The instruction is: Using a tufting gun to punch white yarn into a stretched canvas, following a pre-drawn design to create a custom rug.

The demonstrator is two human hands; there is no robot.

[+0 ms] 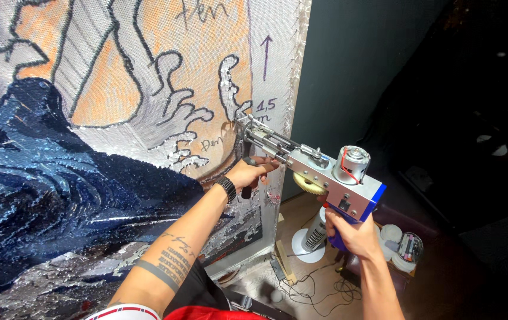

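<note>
A stretched cloth (117, 89) fills the left of the view, standing upright, with a dark blue tufted wave low on the left, orange fill above, and grey outlined curls toward its right edge. The left hand (253, 173), a black band at its wrist, is closed around the front handle of a tufting gun (319, 172). The gun's long axis runs from its needle tip, touching the cloth near the right edge, down and to the right toward the motor and blue body. So the cloth lies up and to the left of both hands, and the left hand is the nearer one to it. The right hand (352, 234) is clamped on the blue rear handle, below the motor. Further right, on the floor, a small white fan (312, 240) stands upright, and a round tub (407, 249) holds small items too blurred to tell
</note>
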